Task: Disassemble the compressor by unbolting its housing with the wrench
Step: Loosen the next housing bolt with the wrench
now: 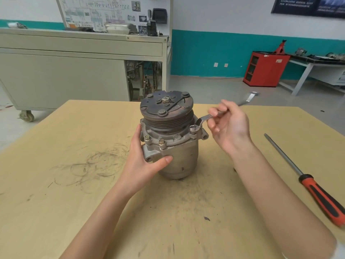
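Partly hidden: the back of the compressor (173, 143) and the fingers of the left hand (143, 161) that wrap behind its left flank. Only the thumb shows, laid across the front of the housing below the flange. So this hand grips the compressor body.

Right hand (230, 126) pinches the wrench (204, 119) mid-shank between thumb and curled fingers; the shank is covered there. Ring end sits over a flange bolt (193, 128) on the right side, with the bolt head mostly covered by the ring. Far end of the wrench is blurred beyond the knuckles; its shape is not readable.

Compressor stands upright on the table (65, 184), pulley and clutch plate (166, 104) on top, about mid-width and nearer the far edge.

Screwdriver (306, 181) lies on the right part of the table, well apart from the compressor, just beside the right forearm. Its orange-black handle is cut off at the frame edge.

Containers: red cabinet (265, 70) on the floor by the far wall, with open shelves; contents too small to tell. Grey wheeled bench (65, 71) behind the table has an open bay with wiring, details unclear.

Table left of the compressor carries dark scuff rings only. Floor shows between the table's far edge and the bench.
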`<state>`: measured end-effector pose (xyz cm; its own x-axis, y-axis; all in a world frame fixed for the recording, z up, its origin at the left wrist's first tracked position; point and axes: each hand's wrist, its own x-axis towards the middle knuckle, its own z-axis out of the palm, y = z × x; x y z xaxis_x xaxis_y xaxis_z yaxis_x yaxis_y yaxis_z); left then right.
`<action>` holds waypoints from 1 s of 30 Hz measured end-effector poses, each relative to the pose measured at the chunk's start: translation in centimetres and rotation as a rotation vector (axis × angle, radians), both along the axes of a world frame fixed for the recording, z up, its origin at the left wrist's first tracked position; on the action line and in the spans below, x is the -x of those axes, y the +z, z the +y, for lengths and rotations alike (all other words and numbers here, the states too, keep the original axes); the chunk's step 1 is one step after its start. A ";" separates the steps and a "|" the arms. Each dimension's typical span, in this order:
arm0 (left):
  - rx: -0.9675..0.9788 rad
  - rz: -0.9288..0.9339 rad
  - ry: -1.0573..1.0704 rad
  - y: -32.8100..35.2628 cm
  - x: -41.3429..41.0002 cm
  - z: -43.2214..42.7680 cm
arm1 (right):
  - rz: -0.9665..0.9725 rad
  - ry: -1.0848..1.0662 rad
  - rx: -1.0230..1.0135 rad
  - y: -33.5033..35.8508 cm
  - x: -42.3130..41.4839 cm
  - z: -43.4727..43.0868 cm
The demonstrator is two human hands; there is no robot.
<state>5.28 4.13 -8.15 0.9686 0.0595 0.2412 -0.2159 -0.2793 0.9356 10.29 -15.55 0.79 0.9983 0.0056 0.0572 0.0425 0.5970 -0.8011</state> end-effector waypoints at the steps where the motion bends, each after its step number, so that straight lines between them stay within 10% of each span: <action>1: -0.001 0.000 -0.003 0.0 0.0 0.0 | 0.073 0.104 0.010 0.3 -0.8 0.0; 21: 0.041 0.001 -0.012 0.1 0.1 -0.2 | -0.315 -0.252 0.130 -1.4 7.4 1.4; 30: 0.012 0.003 0.000 0.2 0.2 -0.1 | -0.309 -0.078 0.041 -1.3 2.9 -0.2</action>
<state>5.11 4.02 -7.97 0.9693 0.0622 0.2378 -0.2133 -0.2683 0.9394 7.40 -15.72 -0.52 0.9314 -0.0616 0.3589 0.3317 0.5502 -0.7663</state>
